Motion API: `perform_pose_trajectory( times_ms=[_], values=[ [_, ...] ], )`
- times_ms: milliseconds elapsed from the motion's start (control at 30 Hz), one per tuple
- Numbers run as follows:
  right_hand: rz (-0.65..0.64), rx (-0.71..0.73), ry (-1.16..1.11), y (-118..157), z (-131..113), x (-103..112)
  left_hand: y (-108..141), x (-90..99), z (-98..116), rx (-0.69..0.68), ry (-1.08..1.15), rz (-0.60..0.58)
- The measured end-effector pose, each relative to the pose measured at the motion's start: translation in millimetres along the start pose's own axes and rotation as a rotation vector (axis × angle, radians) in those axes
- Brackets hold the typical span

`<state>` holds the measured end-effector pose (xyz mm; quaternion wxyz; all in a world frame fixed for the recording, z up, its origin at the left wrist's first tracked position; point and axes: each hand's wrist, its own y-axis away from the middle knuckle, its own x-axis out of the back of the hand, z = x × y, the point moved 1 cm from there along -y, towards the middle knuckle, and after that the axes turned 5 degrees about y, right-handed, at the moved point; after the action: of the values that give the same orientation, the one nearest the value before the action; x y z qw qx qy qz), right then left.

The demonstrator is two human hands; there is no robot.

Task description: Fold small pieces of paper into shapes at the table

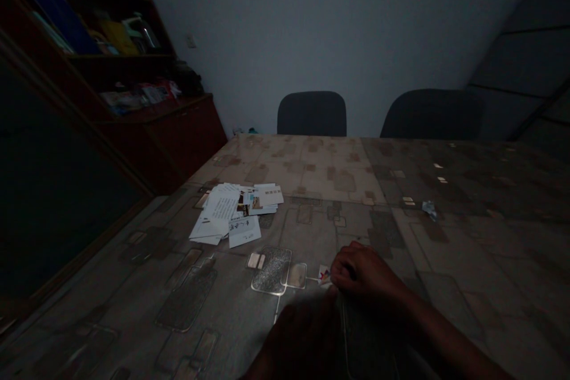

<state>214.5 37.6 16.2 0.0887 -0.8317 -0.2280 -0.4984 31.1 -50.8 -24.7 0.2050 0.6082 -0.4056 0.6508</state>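
Note:
My right hand (363,270) is closed in a loose fist low over the table, right of centre. At its fingers shows a small white piece of paper (324,275) with a colourful print, partly covered by the hand. My left hand (303,329) is close in front of that paper, at the bottom of the view. Deep shadow hides its fingers, so I cannot tell whether they are closed. Farther left lies a loose pile of white printed cards (222,214), some overlapping at angles.
A patterned cloth covers the table (312,160). A crumpled wrapper (428,209) lies to the right. Two dark chairs (312,113) stand at the far edge, before a pale wall (333,24). A reddish wooden cabinet (187,142) with filled shelves stands at the left. The light is dim.

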Motion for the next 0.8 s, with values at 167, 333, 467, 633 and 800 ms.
perform_pose_trajectory(
  times_ms=[167, 333, 467, 633, 800],
  values=[
    [-0.007, 0.012, 0.007, 0.5, -0.1, 1.4, -2.7, 4.8, -0.1, -0.015, -0.035, 0.015],
    [-0.007, 0.023, 0.003, 0.7, -1.7, 3.5, -0.7, 4.1, 0.3, -0.005, -0.054, 0.009],
    [-0.002, 0.023, 0.003, 0.5, -1.5, 2.7, 0.9, 3.7, 0.7, -0.014, -0.075, 0.037],
    [-0.002, 0.035, -0.006, 0.2, -0.2, 1.7, 1.3, 3.6, 0.6, -0.015, -0.086, 0.024],
    [0.007, 0.037, -0.01, 0.2, 1.1, 1.0, -0.2, 1.8, -0.1, -0.033, -0.067, 0.026]
  ],
)
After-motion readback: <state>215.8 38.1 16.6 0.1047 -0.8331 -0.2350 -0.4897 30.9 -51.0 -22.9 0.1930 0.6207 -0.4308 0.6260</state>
